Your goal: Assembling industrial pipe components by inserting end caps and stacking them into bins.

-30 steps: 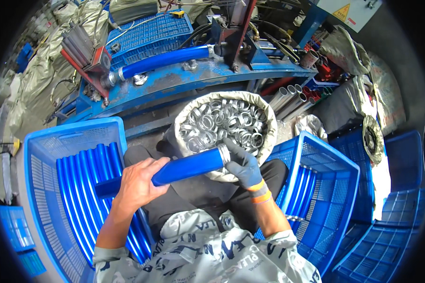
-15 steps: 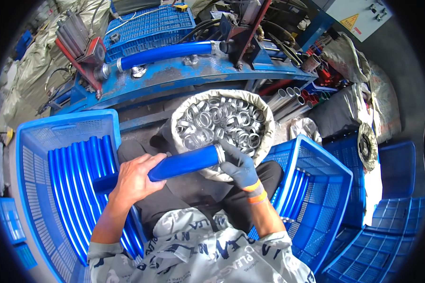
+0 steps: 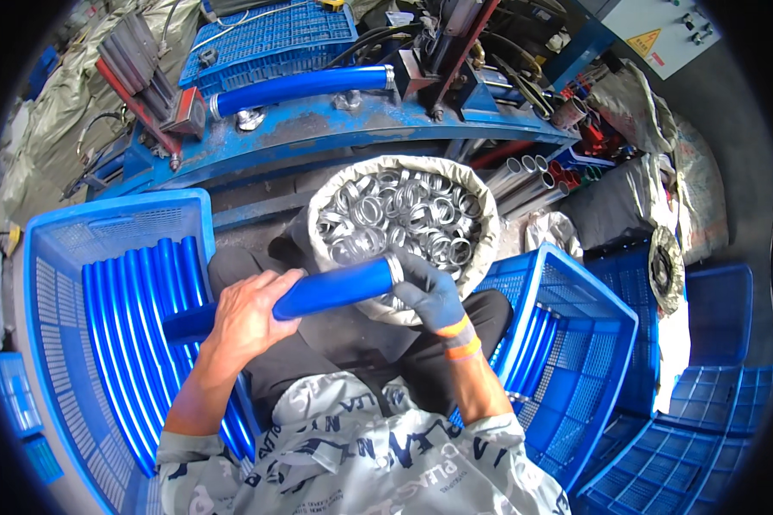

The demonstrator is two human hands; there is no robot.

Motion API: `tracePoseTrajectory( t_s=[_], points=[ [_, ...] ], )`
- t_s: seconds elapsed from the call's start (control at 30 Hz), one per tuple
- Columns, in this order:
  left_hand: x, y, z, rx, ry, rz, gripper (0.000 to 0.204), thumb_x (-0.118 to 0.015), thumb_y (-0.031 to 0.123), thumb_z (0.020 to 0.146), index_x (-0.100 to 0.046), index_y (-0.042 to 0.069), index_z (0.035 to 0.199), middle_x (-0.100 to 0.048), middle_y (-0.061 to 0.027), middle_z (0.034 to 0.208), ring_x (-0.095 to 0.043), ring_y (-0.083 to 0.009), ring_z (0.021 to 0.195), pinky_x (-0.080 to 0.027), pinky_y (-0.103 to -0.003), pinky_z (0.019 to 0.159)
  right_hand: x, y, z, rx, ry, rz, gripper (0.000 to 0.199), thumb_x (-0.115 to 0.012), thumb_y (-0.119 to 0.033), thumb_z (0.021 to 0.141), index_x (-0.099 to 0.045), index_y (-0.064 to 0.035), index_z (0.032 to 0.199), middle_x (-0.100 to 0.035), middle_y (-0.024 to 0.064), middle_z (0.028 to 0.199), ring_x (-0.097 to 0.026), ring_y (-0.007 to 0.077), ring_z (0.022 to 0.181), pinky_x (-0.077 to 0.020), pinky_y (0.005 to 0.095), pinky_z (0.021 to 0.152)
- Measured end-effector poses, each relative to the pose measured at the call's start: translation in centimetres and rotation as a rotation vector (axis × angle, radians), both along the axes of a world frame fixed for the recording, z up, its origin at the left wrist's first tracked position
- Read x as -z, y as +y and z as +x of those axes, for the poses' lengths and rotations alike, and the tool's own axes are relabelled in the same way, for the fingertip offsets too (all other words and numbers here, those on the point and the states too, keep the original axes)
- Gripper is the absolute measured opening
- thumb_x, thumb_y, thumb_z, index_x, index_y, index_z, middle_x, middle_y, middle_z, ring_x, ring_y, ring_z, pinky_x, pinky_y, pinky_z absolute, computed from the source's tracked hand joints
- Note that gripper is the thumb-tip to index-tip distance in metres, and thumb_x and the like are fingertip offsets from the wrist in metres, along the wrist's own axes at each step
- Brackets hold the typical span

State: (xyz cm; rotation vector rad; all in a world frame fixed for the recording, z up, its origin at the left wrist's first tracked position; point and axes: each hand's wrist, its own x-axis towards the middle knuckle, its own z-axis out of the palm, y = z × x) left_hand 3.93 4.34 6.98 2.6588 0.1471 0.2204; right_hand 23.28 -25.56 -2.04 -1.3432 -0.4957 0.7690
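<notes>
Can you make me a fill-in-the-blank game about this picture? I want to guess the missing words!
1. The left hand is bare, but the right hand wears a ____.
2. The tube in the left hand is coloured ____.
3. The round pale sack in the middle holds lots of shiny metal ____.
4. The left crate shows ____ tubes than the right crate.

Missing words: glove; blue; rings; more.

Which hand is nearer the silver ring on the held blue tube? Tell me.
Right: the gloved right hand is at the silver ring; the bare left hand holds the blue tube farther along, to the ring's left.
</notes>
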Motion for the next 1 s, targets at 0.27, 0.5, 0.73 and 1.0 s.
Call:
tracePoseTrajectory(
  t_s=[0.27, 0.5, 0.73, 1.0],
  points=[
    [-1.2, 2.3, -3.5, -0.417, -0.156, -0.575, 0.069, -0.096, 0.011, 0.083, -0.073, -0.001, 0.147, -0.082, -0.0132, 0.132, -0.080, -0.0254, 0.122, -0.060, -0.040, 0.109, 2.5, 6.4, 8.2, 0.161, 0.148, -0.196, 0.045, -0.071, -0.019, 0.117, -0.072, -0.0035, 0.159, -0.083, 0.0064, 0.122, -0.078, 0.0139, 0.115, -0.0602, 0.0303, 0.105],
    [2.1, 4.4, -6.9, -0.583, -0.721, -1.041, 0.054, -0.076, 0.039, 0.112, -0.065, -0.001, 0.147, -0.080, -0.0234, 0.134, -0.080, -0.0326, 0.121, -0.064, -0.047, 0.107, 10.1, 14.6, 8.7, -0.130, -0.685, -1.025, 0.042, -0.087, -0.038, 0.101, -0.087, -0.0076, 0.130, -0.086, 0.0196, 0.123, -0.083, 0.0337, 0.114, -0.0632, 0.0422, 0.099],
    [6.3, 3.4, -7.0, -0.692, -0.700, -1.563, 0.052, -0.071, 0.046, 0.118, -0.069, 0.003, 0.146, -0.079, -0.0194, 0.140, -0.081, -0.0312, 0.124, -0.070, -0.049, 0.105, 6.6, 10.1, 4.4, 0.185, 0.472, 0.151, 0.015, -0.077, -0.017, 0.112, -0.083, -0.0087, 0.123, -0.080, 0.0006, 0.123, -0.076, 0.0168, 0.118, -0.0628, 0.0465, 0.108],
    [8.0, 0.4, -2.9, -0.693, -0.726, -1.673, 0.049, -0.073, 0.044, 0.118, -0.067, 0.005, 0.147, -0.078, -0.0151, 0.143, -0.078, -0.0319, 0.130, -0.066, -0.048, 0.108, -1.2, 6.2, 1.7, 0.091, 0.225, 0.252, 0.045, -0.073, 0.005, 0.103, -0.069, 0.0009, 0.148, -0.076, 0.0086, 0.140, -0.075, 0.0161, 0.124, -0.0612, 0.0370, 0.114]
  ],
)
